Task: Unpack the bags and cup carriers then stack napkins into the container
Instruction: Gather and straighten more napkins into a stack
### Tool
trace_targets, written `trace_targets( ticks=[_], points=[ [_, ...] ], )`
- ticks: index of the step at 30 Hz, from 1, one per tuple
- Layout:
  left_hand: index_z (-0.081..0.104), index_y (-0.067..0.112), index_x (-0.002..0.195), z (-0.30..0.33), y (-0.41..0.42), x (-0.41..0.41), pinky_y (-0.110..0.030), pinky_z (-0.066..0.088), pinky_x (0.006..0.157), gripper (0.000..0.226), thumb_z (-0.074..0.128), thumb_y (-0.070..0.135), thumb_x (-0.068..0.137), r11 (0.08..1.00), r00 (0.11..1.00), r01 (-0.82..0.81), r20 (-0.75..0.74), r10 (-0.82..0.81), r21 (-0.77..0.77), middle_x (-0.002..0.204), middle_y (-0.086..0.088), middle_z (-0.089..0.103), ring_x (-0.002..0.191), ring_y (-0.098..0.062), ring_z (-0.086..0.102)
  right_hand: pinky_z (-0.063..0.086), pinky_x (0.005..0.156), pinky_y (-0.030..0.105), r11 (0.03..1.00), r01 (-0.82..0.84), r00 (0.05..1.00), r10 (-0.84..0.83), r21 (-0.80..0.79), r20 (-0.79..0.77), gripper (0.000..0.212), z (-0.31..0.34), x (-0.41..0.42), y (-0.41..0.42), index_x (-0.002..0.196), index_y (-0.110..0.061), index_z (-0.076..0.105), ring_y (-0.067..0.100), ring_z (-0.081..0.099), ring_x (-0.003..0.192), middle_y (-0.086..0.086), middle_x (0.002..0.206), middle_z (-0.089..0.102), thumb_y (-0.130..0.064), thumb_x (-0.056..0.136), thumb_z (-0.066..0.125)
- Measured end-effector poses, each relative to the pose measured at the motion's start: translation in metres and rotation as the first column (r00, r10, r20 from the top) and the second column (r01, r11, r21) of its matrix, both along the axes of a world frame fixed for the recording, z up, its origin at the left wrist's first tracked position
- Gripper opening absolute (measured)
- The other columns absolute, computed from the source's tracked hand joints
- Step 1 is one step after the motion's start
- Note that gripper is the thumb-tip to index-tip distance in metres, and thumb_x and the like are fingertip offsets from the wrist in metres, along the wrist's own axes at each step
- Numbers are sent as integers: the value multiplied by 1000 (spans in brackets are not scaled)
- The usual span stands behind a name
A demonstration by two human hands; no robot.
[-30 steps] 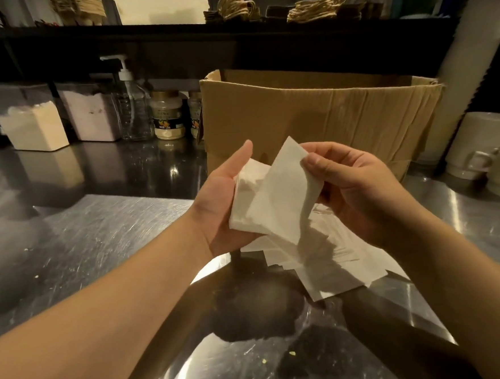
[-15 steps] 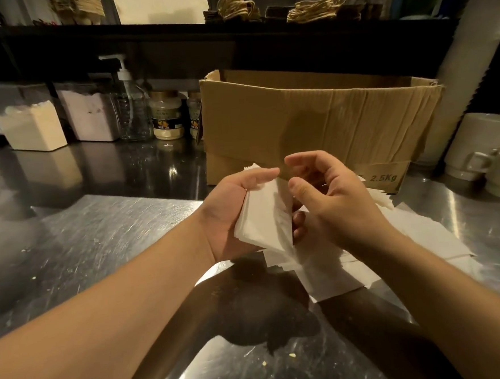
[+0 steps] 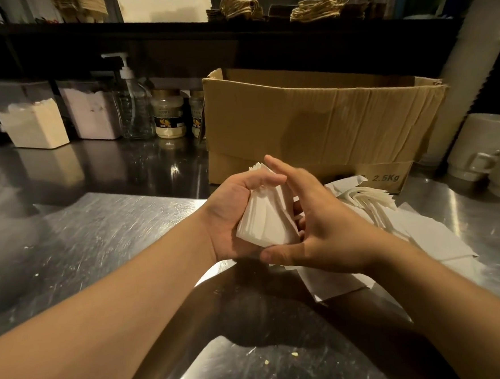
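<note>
A small stack of white napkins (image 3: 267, 217) stands on edge between my two hands above the steel counter. My left hand (image 3: 232, 214) grips it, thumb curled over the top edge. My right hand (image 3: 319, 229) presses flat against the stack's right face, index finger straight up and thumb under the lower edge. More loose napkins (image 3: 417, 231) lie scattered on the counter to the right, some fanned out just behind my right hand. An open brown cardboard box (image 3: 312, 125) marked 2.5Kg stands right behind my hands.
The steel counter (image 3: 83, 230) stretches left and toward me. At the back left stand two powder-filled plastic bins (image 3: 31, 121), a pump bottle (image 3: 133, 108) and two jars (image 3: 168, 113). White cups (image 3: 488, 152) are stacked at the right edge. A dark shelf runs overhead.
My right hand laid the single napkin it held onto the stack in my left hand, then flattened against the stack's side. Both hands sank a little toward the counter.
</note>
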State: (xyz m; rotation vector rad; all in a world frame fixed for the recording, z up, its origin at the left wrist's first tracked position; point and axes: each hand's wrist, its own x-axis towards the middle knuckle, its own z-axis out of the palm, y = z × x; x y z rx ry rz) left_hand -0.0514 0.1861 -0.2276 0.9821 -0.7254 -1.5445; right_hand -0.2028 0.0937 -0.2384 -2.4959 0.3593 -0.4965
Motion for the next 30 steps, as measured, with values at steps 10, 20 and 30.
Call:
trace_targets(
  ticks=[10,20,30],
  points=[
    [56,11,117,2,-2,11,-39,54,81,37,58,31,87,996,977,-72,-207,59,-58,95,-9,61,82,-23,61,51,88,14,965,99,877,-201,244,436,57,11,-5,-8,147,-30,41,-6,56,114,-10,129,55,-54,97,52],
    [52,10,119,1,-6,22,-35,48,76,42,62,30,83,964,917,-252,-338,211,-81,92,-9,58,73,-20,55,44,102,29,970,155,948,-199,-187,-249,38,18,-12,-22,118,-46,63,1,45,115,-23,120,51,-37,84,78],
    [54,10,110,2,-6,21,-35,46,75,31,60,29,87,958,912,-279,-330,244,-61,91,-8,59,71,-20,53,45,99,36,926,188,955,-250,-328,-157,38,-2,-1,-22,122,-42,65,9,50,112,-18,116,60,-45,86,75]
  ],
)
